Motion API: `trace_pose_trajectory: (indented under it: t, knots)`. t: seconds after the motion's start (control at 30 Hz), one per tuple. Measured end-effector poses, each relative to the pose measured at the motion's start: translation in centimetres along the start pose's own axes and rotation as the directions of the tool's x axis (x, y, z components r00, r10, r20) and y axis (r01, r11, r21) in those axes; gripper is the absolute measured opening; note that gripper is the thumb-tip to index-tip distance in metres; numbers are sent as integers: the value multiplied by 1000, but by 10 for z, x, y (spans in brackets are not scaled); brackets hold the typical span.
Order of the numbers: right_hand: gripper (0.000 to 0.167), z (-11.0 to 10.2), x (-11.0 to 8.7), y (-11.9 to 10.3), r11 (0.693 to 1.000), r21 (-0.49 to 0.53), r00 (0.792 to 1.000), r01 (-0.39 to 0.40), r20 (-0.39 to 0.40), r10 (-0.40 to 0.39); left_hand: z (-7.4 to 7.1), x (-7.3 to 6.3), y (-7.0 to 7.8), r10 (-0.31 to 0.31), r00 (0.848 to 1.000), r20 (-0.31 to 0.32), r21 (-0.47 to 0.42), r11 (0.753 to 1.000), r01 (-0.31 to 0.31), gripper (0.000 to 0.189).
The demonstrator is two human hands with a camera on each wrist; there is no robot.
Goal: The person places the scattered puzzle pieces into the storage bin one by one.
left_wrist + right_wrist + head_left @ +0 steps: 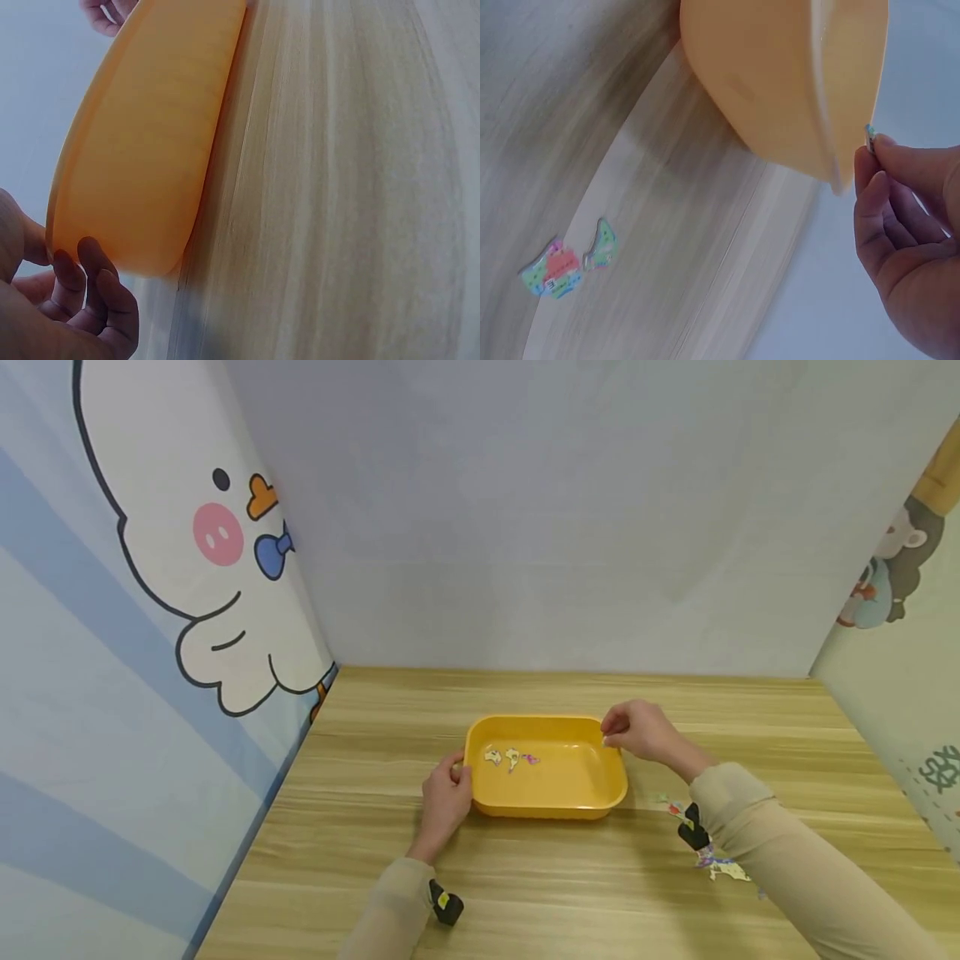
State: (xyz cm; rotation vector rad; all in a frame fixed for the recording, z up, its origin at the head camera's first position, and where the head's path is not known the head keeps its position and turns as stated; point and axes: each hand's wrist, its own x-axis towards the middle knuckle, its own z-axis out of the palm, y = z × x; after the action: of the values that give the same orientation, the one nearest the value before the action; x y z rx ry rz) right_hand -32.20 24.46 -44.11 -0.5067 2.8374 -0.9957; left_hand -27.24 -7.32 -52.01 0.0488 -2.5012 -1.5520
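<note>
A yellow plastic tray [546,811] stands on the wooden table. My left hand [444,795] grips its left end, thumb at the rim and curled fingers against the outer wall [142,150]. Over the tray's right end, my right hand [641,729] pinches a small flat puzzle piece [870,138] between thumb and index finger; the fingers hide most of it. Three irregular printed pieces lie inside the tray towards the left: a pale one [492,757], another pale one [513,758] and a purple-pink one [531,759].
Several colourful loose pieces [726,867] lie on the table to the right, partly covered by the right forearm and its black wrist device [693,828]. Another black device [446,906] sits at the left wrist. A grey wall [555,527] bounds the table's far edge.
</note>
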Motion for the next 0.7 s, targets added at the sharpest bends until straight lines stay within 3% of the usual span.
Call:
trace_pose_trajectory:
  t: [0.7]
  knots:
    - [10, 22, 18, -16, 999, -27, 998, 20, 54, -18, -1, 0, -2, -4, 1000, 12, -5, 1000, 4, 25]
